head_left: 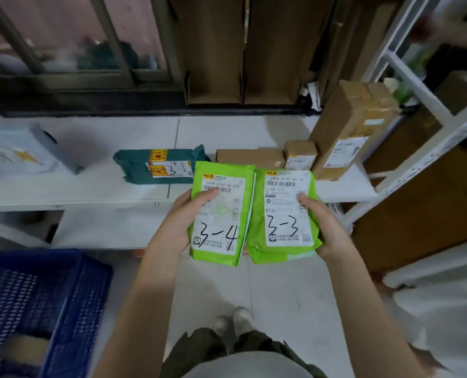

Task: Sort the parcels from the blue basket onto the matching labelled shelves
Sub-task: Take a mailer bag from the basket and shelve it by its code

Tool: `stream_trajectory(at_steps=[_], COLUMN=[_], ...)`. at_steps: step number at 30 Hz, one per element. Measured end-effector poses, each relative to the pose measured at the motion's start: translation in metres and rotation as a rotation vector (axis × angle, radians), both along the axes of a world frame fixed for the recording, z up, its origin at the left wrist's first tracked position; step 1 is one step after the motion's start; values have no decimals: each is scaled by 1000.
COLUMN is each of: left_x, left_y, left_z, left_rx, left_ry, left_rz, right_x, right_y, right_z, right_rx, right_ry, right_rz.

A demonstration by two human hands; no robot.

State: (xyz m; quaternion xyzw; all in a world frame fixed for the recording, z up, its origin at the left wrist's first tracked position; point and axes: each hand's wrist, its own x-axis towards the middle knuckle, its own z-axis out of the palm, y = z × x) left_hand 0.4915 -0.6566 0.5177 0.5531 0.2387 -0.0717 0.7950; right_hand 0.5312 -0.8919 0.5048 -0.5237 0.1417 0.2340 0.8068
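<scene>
Here, at the centre of the frame, the person holds two bright green parcels side by side, edges touching or nearly so. The left hand (184, 214) grips the parcel marked 3-4 (221, 214), thumb curled over its white label, while the right hand (323, 222) grips the parcel marked 3-3 (282, 214) the same way, thumb on the label and fingers hidden behind. Both labels face up toward the camera, so this looks like the moment of reading the handwritten codes before choosing a shelf. Just beyond the parcels, across the middle of the frame, runs the white shelf (90, 192), which already carries a dark green parcel (161, 166) with a handwritten mark that seems to end in 3, a grey bag (28, 151) at the left edge, a flat brown box (250, 158), a small brown box (300, 154) and a tall brown box (349, 126) toward the right. Some sorting therefore appears done, though I cannot tell whether those items sit in their proper places, since the shelf labels are too blurred to read. At the lower left, the blue basket (71, 293) holds at least one pale item (25, 350) at its bottom; the rest of its inside is dark and partly cut off. So the two green parcels remain to be shelved, and at least one more waits in the basket.
</scene>
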Motion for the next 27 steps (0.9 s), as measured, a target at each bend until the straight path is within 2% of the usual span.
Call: stream_trajectory(at_steps=[7,11,20,27], left_x=[-1,0,2,5], left_y=[6,15,34,57], left_z=[36,70,168,230], left_rx=[43,74,134,198], left_ry=[-77,-183,-450,-628], left_rz=[131,157,190,263], right_x=[23,33,42,50], right_y=[14,25,51,80], right_z=[26,55,163,223], right_rx=[92,100,158,215], right_ry=[-69,-161,-459,-644], right_rz=[103,101,128,132])
